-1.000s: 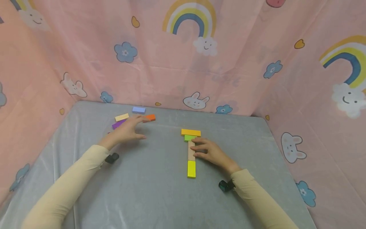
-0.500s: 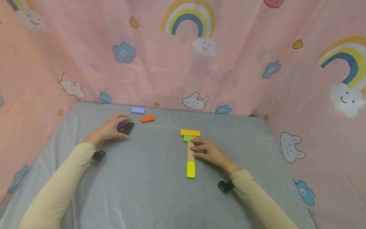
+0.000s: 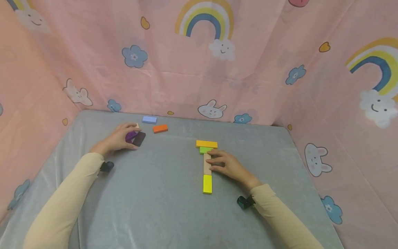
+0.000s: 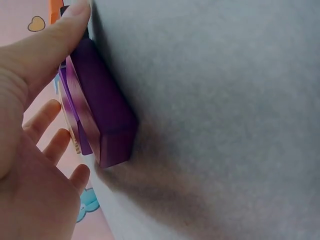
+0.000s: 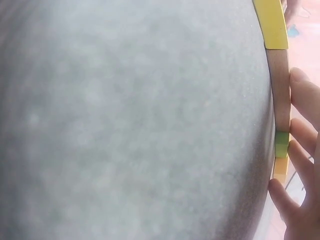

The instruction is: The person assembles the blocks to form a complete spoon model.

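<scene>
At the left of the table, my left hand (image 3: 113, 141) curves round a dark brown block (image 3: 140, 139), thumb at its near end. My index fingertip is hidden in the left wrist view. Beside that block, under the hand, lie a purple block (image 4: 105, 100) and a second purple one (image 4: 73, 107), with a ribbed cream block behind, mostly covered. My right hand (image 3: 233, 168) rests its relaxed fingertips along a row of blocks: a light orange crosswise block (image 3: 206, 143), a green block (image 3: 204, 150), a beige block (image 3: 207, 167) and a yellow block (image 3: 207, 184).
Behind the left hand lie a light blue block (image 3: 149, 120) and an orange block (image 3: 160, 128). A grey cloth (image 3: 168, 207) covers the table. A pink patterned curtain (image 3: 264, 69) stands along its back and sides.
My left hand has drawn back to the left and toward me from near the orange block, and now curves round the dark brown block. My right hand has stayed at the row.
</scene>
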Available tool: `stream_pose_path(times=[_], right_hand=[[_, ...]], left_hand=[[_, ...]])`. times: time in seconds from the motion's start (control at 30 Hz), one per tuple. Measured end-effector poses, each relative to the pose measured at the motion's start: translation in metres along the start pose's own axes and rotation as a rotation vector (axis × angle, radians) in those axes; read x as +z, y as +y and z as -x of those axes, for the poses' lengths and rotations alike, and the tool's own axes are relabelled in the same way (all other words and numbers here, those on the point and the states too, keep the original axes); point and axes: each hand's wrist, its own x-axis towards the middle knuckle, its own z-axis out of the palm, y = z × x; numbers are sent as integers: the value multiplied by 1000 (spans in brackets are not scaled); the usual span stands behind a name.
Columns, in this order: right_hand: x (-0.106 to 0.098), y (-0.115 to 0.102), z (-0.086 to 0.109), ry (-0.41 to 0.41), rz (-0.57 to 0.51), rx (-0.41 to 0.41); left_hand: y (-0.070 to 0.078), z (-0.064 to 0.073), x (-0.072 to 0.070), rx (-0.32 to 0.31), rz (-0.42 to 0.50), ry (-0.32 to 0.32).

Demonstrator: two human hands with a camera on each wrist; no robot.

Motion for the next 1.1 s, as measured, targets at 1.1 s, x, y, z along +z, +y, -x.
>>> stream_pose_path(times=[1.1], right_hand=[[1, 2, -1, -7, 26, 7]], left_hand=[[25, -7, 14, 84, 63, 108]])
